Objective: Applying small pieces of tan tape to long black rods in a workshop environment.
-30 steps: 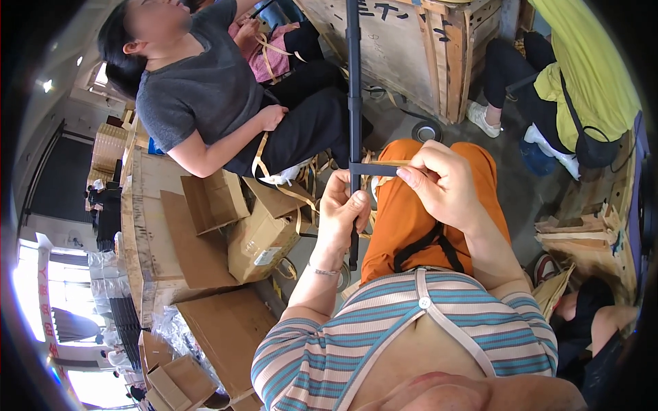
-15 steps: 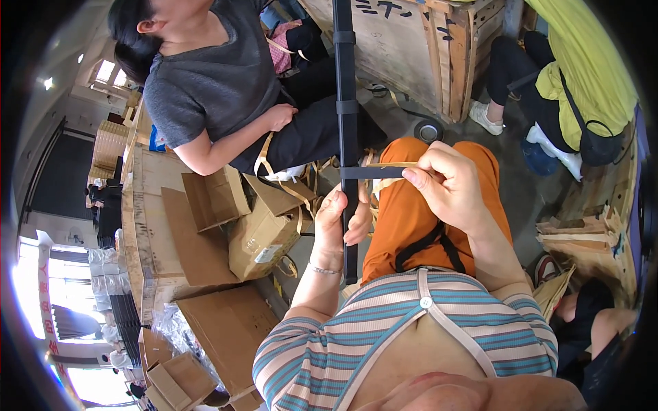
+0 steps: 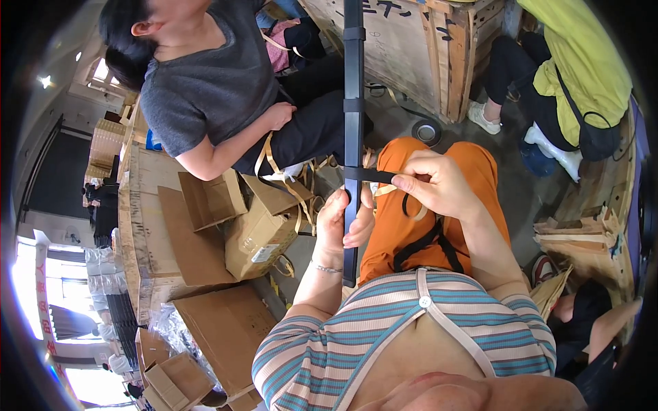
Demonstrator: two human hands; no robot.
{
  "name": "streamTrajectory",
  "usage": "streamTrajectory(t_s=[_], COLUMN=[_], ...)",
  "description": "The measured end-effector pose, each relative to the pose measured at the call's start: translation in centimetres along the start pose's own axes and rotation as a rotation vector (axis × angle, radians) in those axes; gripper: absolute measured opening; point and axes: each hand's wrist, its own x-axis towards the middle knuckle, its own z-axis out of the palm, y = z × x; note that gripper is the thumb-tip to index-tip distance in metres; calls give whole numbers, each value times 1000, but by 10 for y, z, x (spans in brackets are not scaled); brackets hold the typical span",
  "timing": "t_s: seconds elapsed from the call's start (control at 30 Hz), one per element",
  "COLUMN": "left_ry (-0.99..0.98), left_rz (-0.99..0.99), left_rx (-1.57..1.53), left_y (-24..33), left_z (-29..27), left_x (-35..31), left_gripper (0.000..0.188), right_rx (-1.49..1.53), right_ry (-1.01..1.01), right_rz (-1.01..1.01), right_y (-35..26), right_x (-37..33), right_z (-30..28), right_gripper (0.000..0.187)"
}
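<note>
A long black bar (image 3: pixel 353 130) stands upright in front of me, with black bands wrapped round it at intervals. My left hand (image 3: pixel 332 222) is closed round its lower part, thumb on one side and fingers on the other. Just above that grip, a black tape strip (image 3: pixel 375 176) crosses the bar and stretches out to its right. My right hand (image 3: pixel 442 181) pinches the strip's free end between thumb and fingers. Below these fingers hangs a curled length, part black and part tan, over my orange trousers (image 3: pixel 391 240).
A co-worker in a grey shirt (image 3: pixel 205 89) sits at the left; another in yellow-green (image 3: pixel 582 61) is at the far right. Opened cardboard boxes (image 3: pixel 226 329) lie left. A wooden crate (image 3: pixel 404 55) stands ahead, with a black tape roll (image 3: pixel 417 133) on the floor before it.
The bar has shifted slightly right in view. My right hand has come closer to it, the strip between them is shorter, and a curled length now hangs below the fingers.
</note>
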Motion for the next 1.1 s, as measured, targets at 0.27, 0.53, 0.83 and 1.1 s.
streamTrajectory(t_s=[0.27, 0.53, 0.83, 1.1], left_ry=[166, 203, 6, -246], left_rz=[71, 111, -93, -253], left_rx=[477, 486, -56, -315], left_y=[-1, -3, -5, -5], left_z=[13, 14, 3, 2], left_x=[5, 6, -1, 6], left_gripper=[45, 44, 42, 41], right_rx=[200, 275, 350, 872], right_ry=[-31, 4, -29, -233], right_rz=[-216, 32, 134, 148], right_y=[-20, -27, -20, 3], right_x=[21, 22, 25, 24], right_z=[10, 26, 41, 36], right_gripper=[14, 11, 13, 33])
